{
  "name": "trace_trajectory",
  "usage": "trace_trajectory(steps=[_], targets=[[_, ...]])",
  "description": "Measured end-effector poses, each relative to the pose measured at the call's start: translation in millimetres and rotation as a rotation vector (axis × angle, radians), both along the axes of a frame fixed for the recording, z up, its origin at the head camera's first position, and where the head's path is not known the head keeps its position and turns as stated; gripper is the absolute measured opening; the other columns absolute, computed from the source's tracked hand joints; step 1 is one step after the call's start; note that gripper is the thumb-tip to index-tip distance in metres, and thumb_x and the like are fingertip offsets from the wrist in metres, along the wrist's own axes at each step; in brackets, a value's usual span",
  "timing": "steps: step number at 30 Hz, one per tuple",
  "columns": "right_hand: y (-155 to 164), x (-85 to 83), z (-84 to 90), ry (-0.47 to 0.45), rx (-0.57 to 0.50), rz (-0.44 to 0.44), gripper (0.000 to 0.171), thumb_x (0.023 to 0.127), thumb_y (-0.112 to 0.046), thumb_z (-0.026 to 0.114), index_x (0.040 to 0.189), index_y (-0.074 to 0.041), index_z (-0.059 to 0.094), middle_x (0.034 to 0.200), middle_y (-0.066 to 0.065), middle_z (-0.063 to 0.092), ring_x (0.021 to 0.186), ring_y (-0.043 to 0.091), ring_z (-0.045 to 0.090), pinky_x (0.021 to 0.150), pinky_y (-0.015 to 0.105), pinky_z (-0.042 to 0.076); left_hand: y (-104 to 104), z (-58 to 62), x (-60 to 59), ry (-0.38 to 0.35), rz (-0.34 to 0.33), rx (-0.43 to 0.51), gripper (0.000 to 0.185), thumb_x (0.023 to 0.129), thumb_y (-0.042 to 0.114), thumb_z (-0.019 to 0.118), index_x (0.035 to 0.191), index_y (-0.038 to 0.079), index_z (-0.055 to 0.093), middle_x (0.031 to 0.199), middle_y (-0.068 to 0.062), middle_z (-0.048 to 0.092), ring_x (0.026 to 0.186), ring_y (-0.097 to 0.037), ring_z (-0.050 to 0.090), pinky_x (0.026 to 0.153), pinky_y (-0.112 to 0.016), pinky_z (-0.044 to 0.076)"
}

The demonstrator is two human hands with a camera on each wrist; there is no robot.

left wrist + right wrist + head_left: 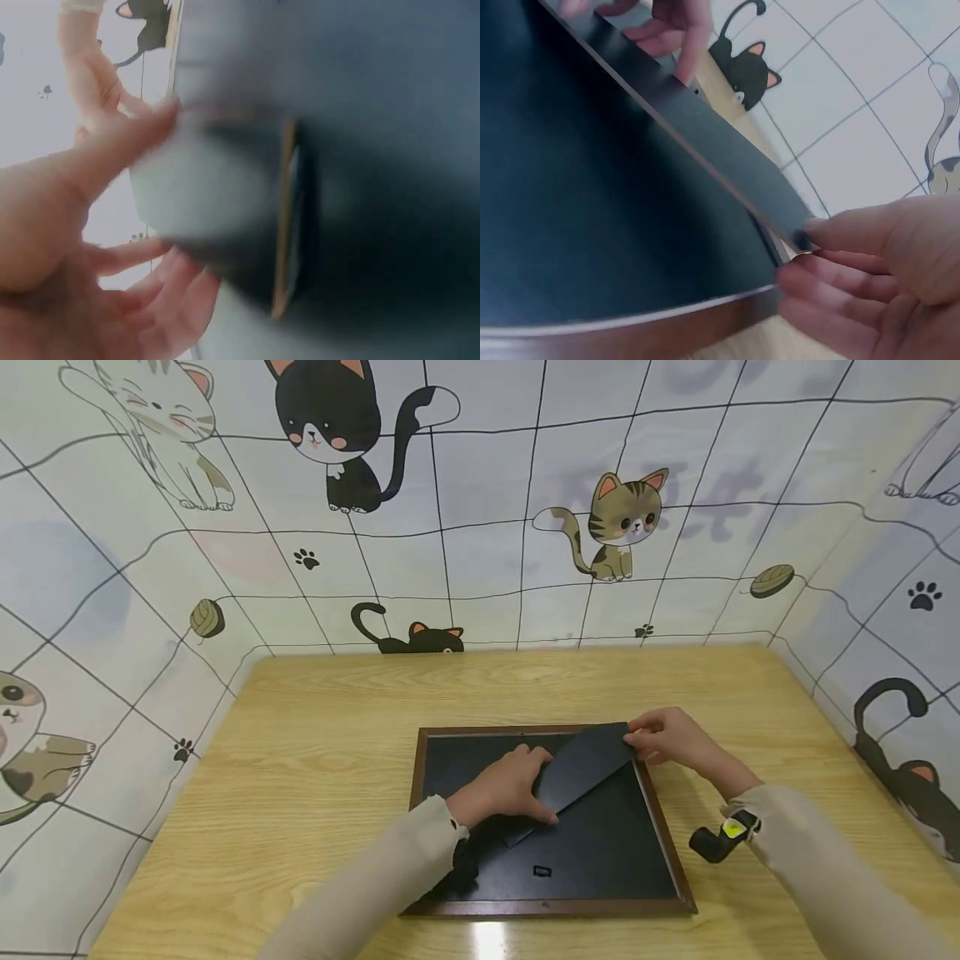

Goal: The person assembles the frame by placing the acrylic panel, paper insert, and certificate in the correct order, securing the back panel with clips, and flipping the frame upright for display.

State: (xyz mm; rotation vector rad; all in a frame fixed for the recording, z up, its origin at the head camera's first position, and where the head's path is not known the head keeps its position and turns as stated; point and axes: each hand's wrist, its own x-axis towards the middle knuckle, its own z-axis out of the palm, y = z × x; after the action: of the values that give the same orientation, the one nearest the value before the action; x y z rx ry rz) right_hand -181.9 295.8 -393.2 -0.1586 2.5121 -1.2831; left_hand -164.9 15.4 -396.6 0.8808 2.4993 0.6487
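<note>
Head view | your right hand [667, 739] pinches the black stand flap's [581, 764] tip, lifting it | your left hand [504, 787] grips its lower edge, steadying it against the frame [547, 907] on the tabletop [300, 760]

The table [315, 760] is pale wood grain with a slight sheen, the frame [675, 868] is brown wood, and its backing board [607, 843] and stand [585, 760] are matt black.
</note>
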Motion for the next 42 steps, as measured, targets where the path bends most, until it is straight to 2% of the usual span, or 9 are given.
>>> trace_trajectory(steps=[3,7,14,18,21,25,33,37,42], targets=[[-5,4.2,3.9,0.051,-0.025,-0.040,0.045,0.089,-0.013,0.061,0.119,0.018,0.048,0.086,0.016,0.063,0.075,0.030,0.065,0.065,0.038,0.054,2,-2.1,7.6,0.052,0.076,0.012,0.077,0.067,0.035,0.082,0.129,0.010,0.044,0.105,-0.006,0.048,0.082,-0.014,0.047,0.065,-0.026,0.044],[-10,10.9,17.1,0.113,-0.084,-0.075,0.045,0.088,-0.011,0.062,0.119,0.018,0.048,0.085,0.017,0.064,0.073,0.034,0.065,0.065,0.038,0.054,0,-1.2,14.4,0.101,0.132,0.052,0.078,0.067,0.032,0.082,0.130,0.010,0.043,0.105,-0.007,0.047,0.086,-0.018,0.048,0.064,-0.028,0.045],[-22,24.7,46.7,0.241,-0.091,-0.114,0.042,0.086,-0.015,0.065,0.116,0.011,0.054,0.085,0.020,0.063,0.064,0.018,0.065,0.063,0.032,0.054,-4,4.7,27.8,0.166,0.210,0.138,0.078,0.066,0.030,0.082,0.131,0.010,0.043,0.107,-0.007,0.048,0.090,-0.019,0.049,0.065,-0.027,0.046],[-32,32.5,60.9,0.286,-0.109,-0.120,0.043,0.085,-0.015,0.066,0.118,0.010,0.054,0.086,0.020,0.062,0.064,0.016,0.066,0.063,0.028,0.054,-8,5.6,34.8,0.190,0.247,0.209,0.078,0.065,0.028,0.083,0.130,0.011,0.042,0.106,-0.006,0.048,0.094,-0.018,0.051,0.063,-0.025,0.046],[-40,37.5,71.2,0.314,-0.121,-0.110,0.043,0.085,-0.014,0.066,0.118,0.009,0.054,0.086,0.019,0.062,0.065,0.015,0.066,0.063,0.025,0.053,-13,4.8,38.4,0.195,0.263,0.264,0.078,0.065,0.026,0.083,0.129,0.011,0.041,0.107,-0.005,0.047,0.097,-0.017,0.050,0.063,-0.023,0.045],[-52,44.0,84.2,0.376,-0.123,-0.085,0.038,0.084,-0.010,0.067,0.117,0.008,0.056,0.084,0.016,0.064,0.063,0.012,0.065,0.062,0.022,0.052,-21,4.8,41.8,0.187,0.274,0.333,0.077,0.065,0.025,0.083,0.128,0.011,0.040,0.105,-0.003,0.046,0.092,-0.015,0.047,0.064,-0.021,0.043],[-78,61.5,105.2,0.519,-0.121,-0.027,0.031,0.082,-0.003,0.067,0.111,0.004,0.061,0.078,0.010,0.064,0.061,0.010,0.063,0.056,0.023,0.051,-31,5.3,48.1,0.202,0.264,0.435,0.076,0.065,0.024,0.083,0.126,0.011,0.039,0.098,0.000,0.044,0.088,-0.018,0.046,0.068,-0.022,0.043],[-83,64.9,109.5,0.542,-0.101,-0.017,0.032,0.082,-0.004,0.067,0.112,0.004,0.060,0.078,0.009,0.064,0.062,0.009,0.064,0.053,0.023,0.050,-33,4.7,49.7,0.212,0.261,0.455,0.075,0.066,0.023,0.083,0.125,0.010,0.039,0.098,0.000,0.044,0.088,-0.019,0.046,0.069,-0.023,0.043],[-80,62.2,107.9,0.512,-0.098,-0.011,0.034,0.083,-0.004,0.066,0.114,0.006,0.058,0.078,0.010,0.063,0.063,0.009,0.064,0.057,0.021,0.052,-34,3.8,51.8,0.217,0.266,0.449,0.075,0.068,0.023,0.082,0.127,0.011,0.038,0.101,-0.001,0.043,0.090,-0.017,0.044,0.072,-0.022,0.043]])
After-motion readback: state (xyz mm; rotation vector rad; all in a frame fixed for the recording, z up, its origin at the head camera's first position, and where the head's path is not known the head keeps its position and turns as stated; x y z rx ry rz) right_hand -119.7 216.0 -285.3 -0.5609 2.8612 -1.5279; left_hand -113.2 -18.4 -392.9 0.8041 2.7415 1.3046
